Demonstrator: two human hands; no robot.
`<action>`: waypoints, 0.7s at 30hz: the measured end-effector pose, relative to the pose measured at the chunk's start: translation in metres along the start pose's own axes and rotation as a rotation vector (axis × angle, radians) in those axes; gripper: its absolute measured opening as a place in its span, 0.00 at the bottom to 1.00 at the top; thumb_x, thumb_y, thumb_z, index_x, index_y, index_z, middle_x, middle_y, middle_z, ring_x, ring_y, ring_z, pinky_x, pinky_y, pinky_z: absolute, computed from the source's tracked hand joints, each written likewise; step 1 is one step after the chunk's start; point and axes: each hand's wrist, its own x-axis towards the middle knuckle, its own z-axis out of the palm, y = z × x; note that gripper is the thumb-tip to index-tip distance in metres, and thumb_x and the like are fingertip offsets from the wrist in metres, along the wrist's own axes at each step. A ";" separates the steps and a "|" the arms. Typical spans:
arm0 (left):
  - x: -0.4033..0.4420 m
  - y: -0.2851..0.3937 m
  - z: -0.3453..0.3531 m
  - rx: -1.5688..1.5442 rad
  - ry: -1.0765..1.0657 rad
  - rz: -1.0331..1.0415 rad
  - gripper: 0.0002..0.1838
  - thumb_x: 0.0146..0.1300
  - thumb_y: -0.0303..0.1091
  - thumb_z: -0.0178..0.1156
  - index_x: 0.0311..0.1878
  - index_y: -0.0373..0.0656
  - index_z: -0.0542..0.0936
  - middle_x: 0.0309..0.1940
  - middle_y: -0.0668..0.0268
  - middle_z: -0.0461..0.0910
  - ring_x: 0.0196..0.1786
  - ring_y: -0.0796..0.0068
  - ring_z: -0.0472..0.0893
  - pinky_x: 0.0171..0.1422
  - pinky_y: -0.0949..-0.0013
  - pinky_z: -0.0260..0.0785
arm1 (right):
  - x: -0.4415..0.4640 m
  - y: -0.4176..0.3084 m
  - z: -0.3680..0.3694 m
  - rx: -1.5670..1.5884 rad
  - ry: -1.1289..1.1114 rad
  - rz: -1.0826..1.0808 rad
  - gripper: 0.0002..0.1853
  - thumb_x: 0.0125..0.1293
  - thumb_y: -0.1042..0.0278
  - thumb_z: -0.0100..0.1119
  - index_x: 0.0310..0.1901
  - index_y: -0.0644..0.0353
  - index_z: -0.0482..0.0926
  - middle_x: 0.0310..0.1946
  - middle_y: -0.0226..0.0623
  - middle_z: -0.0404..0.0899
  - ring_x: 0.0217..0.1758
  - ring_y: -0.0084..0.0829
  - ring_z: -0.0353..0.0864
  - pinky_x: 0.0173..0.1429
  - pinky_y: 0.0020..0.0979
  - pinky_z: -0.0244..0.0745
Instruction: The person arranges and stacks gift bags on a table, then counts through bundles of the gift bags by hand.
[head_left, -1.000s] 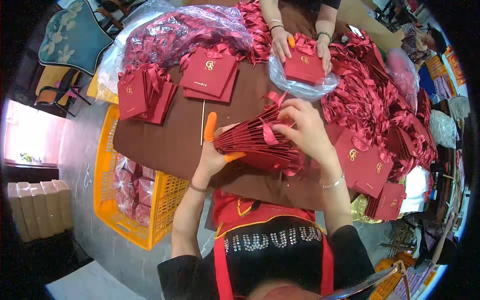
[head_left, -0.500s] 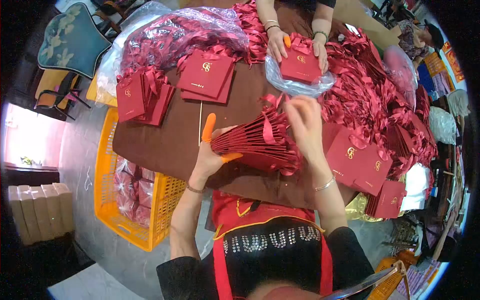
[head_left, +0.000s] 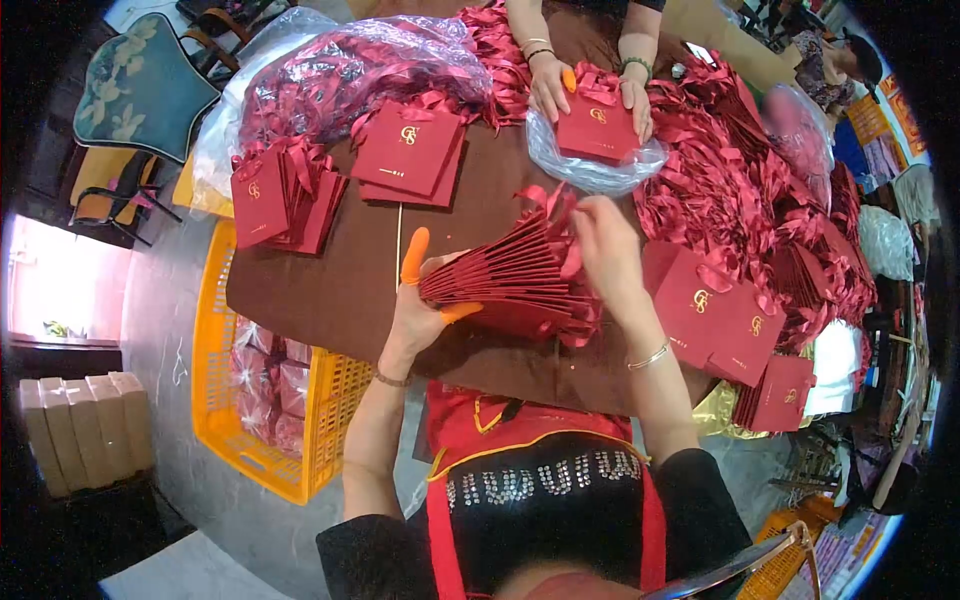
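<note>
Spanning the bags [head_left: 495, 272], our left hand [head_left: 415, 318] clasps their left end; our right hand [head_left: 610, 255], finger grip unclear, borders their right.

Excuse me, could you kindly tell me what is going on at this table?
The person's left hand grips a fanned stack of red bags at one end, while the right hand is at the ribbons on the other end; whether it pinches one is unclear. Across the brown table, a co-worker's hands rest on a red bag with clear plastic around it. More red bags lie about, and a yellow crate of wrapped packs stands beside the table.
</note>
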 end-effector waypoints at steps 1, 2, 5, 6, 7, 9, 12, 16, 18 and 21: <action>0.000 0.000 0.000 -0.008 0.008 -0.012 0.59 0.43 0.19 0.71 0.71 0.60 0.41 0.54 0.56 0.71 0.55 0.63 0.75 0.58 0.60 0.71 | -0.007 0.024 0.000 -0.059 -0.010 0.045 0.07 0.63 0.72 0.51 0.42 0.63 0.71 0.36 0.47 0.75 0.37 0.48 0.76 0.40 0.39 0.71; 0.001 0.001 0.001 -0.012 0.009 -0.008 0.59 0.43 0.19 0.71 0.71 0.60 0.41 0.54 0.56 0.71 0.55 0.63 0.75 0.58 0.60 0.71 | -0.012 0.040 0.001 -0.118 -0.019 0.087 0.08 0.63 0.73 0.50 0.44 0.62 0.70 0.37 0.47 0.75 0.38 0.48 0.76 0.41 0.39 0.72; 0.003 0.005 0.004 -0.024 -0.008 0.006 0.60 0.42 0.18 0.71 0.71 0.59 0.41 0.54 0.56 0.72 0.55 0.64 0.74 0.58 0.60 0.71 | -0.032 0.048 0.007 -0.306 0.015 0.099 0.17 0.62 0.76 0.49 0.53 0.58 0.67 0.50 0.47 0.70 0.49 0.50 0.72 0.50 0.41 0.70; 0.003 0.005 0.004 0.007 -0.006 0.006 0.60 0.42 0.18 0.71 0.71 0.58 0.41 0.54 0.56 0.72 0.55 0.64 0.74 0.58 0.60 0.71 | -0.032 0.045 0.007 -0.361 0.095 0.027 0.21 0.61 0.77 0.49 0.57 0.57 0.66 0.55 0.47 0.66 0.53 0.52 0.69 0.53 0.44 0.69; 0.002 0.006 0.003 0.040 -0.002 0.005 0.60 0.42 0.18 0.71 0.71 0.58 0.41 0.54 0.56 0.72 0.55 0.64 0.74 0.58 0.60 0.71 | -0.030 0.041 0.003 -0.247 0.135 -0.023 0.23 0.59 0.78 0.52 0.58 0.57 0.67 0.59 0.46 0.62 0.60 0.49 0.63 0.59 0.40 0.65; 0.001 0.005 0.002 0.012 -0.005 -0.005 0.59 0.42 0.16 0.70 0.71 0.58 0.42 0.55 0.54 0.71 0.56 0.64 0.74 0.59 0.61 0.70 | -0.028 0.013 -0.009 -0.100 0.112 -0.076 0.24 0.58 0.77 0.54 0.58 0.57 0.67 0.61 0.46 0.60 0.64 0.48 0.60 0.63 0.41 0.60; 0.001 0.005 0.002 -0.027 -0.002 -0.019 0.58 0.43 0.15 0.69 0.71 0.57 0.42 0.56 0.53 0.71 0.57 0.64 0.73 0.60 0.62 0.69 | -0.024 -0.033 -0.025 0.012 -0.065 -0.459 0.26 0.56 0.68 0.60 0.58 0.57 0.70 0.65 0.44 0.56 0.69 0.48 0.53 0.70 0.44 0.49; -0.001 0.001 0.001 -0.055 0.042 -0.124 0.57 0.43 0.16 0.69 0.71 0.54 0.44 0.55 0.55 0.71 0.56 0.65 0.73 0.60 0.63 0.69 | -0.008 -0.034 0.000 -0.114 -0.321 -0.455 0.28 0.58 0.57 0.60 0.60 0.55 0.68 0.67 0.47 0.54 0.70 0.52 0.50 0.71 0.46 0.47; 0.000 0.007 0.003 -0.012 0.035 -0.093 0.56 0.43 0.16 0.69 0.71 0.54 0.45 0.55 0.55 0.71 0.56 0.66 0.74 0.60 0.63 0.68 | 0.004 -0.030 0.002 0.200 -0.524 -0.127 0.28 0.63 0.57 0.56 0.62 0.59 0.64 0.66 0.47 0.56 0.71 0.41 0.51 0.70 0.35 0.50; 0.003 0.006 0.003 0.024 0.033 -0.066 0.57 0.42 0.17 0.70 0.71 0.54 0.45 0.53 0.57 0.73 0.55 0.66 0.74 0.60 0.63 0.69 | 0.016 -0.017 0.005 0.449 -0.664 -0.001 0.28 0.64 0.59 0.55 0.62 0.60 0.63 0.61 0.40 0.63 0.65 0.32 0.60 0.67 0.29 0.55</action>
